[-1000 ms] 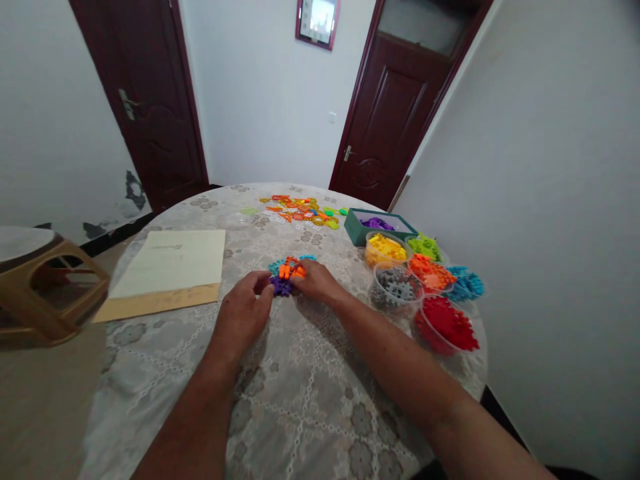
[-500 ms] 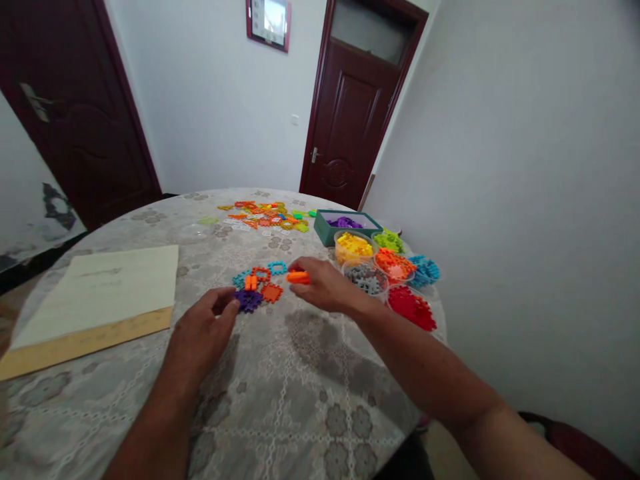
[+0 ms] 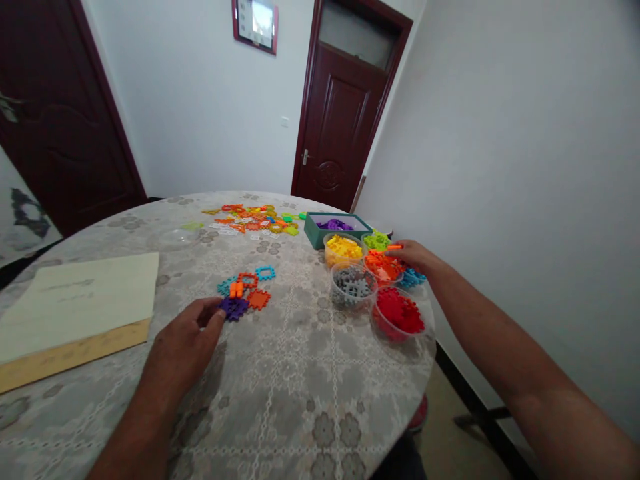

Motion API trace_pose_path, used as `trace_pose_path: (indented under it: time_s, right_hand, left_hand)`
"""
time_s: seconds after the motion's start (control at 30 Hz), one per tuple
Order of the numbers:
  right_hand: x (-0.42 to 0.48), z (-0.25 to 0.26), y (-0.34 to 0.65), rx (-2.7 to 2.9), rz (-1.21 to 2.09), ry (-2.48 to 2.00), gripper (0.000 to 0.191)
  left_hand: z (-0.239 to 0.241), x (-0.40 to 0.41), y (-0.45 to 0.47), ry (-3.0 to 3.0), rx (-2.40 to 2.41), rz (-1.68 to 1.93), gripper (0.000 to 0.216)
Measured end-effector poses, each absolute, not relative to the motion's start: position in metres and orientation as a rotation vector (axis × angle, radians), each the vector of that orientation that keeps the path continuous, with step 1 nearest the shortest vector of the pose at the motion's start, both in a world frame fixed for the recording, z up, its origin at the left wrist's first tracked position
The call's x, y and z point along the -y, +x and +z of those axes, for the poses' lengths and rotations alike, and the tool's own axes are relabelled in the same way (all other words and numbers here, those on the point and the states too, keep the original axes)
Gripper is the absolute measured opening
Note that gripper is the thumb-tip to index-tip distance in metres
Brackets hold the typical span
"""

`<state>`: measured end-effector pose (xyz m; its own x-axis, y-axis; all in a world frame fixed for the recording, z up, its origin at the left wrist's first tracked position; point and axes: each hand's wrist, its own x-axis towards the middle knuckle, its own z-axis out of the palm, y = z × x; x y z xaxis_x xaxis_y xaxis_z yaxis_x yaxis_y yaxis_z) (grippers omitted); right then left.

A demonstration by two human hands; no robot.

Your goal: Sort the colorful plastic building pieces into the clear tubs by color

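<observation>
Head-worn view, looking forward and down, table [image 3: 300,373] close below

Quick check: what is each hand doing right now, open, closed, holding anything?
Left hand: open, fingertips touching the purple piece.
Right hand: closed on a small orange piece.

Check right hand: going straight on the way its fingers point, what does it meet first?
Likely the tub of green pieces, just past the orange piece pinched in the right hand. Its height over that tub is unclear, so it might pass above.
</observation>
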<state>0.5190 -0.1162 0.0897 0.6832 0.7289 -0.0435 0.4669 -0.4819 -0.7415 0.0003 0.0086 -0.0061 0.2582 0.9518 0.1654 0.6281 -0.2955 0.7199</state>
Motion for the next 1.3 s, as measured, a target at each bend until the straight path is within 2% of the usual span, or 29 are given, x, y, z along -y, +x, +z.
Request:
trace_pose_path:
  time_s: [0.2,0.47,0.53,0.63,0.7,0.87,1.0,1.13,1.3]
  right_hand:
    - [0.119,0.076,0.526,0.851,0.394,-2.265,0.022]
    - [0.128,0.082,0.517,0.925,0.231,-2.399,0.019]
    - [0.128,0.087,0.51,0.998,0.08,-2.432,0.022]
    - [0.124,0.092,0.481,1.288,-0.332,-2.387,0.03]
    - [0.117,0.091,0.444,1.544,-0.442,-2.256,0.033]
    - [0.082,0.062,0.315,1.937,-0.023,-1.901,0.03]
    - [0.037,0.019,0.243,2.066,0.231,-1.826,0.036]
    - [0.0,-0.012,0.216,2.08,0.199,-1.944,0.04]
    - [-0.022,-0.013,0.205,2.152,-0.011,-1.847,0.053]
  left_hand:
    - [-0.008,-0.01,0.0,2.032,-1.429,0.811,0.045]
    - [-0.003,-0.005,0.001,2.02,-1.483,0.788,0.044]
    - [0.0,-0.003,-0.001,2.006,-1.502,0.826,0.043]
    - [0.001,-0.001,-0.004,2.012,-1.529,0.897,0.042]
    - [-0.001,-0.002,-0.006,2.034,-1.547,0.934,0.042]
    - [-0.014,-0.001,-0.004,2.196,-1.493,0.849,0.039]
    - [-0.022,0.002,-0.002,2.277,-1.499,0.745,0.039]
    - [-0.021,0.005,-0.001,2.295,-1.537,0.695,0.04]
    - [-0.017,0.01,0.0,2.301,-1.557,0.613,0.039]
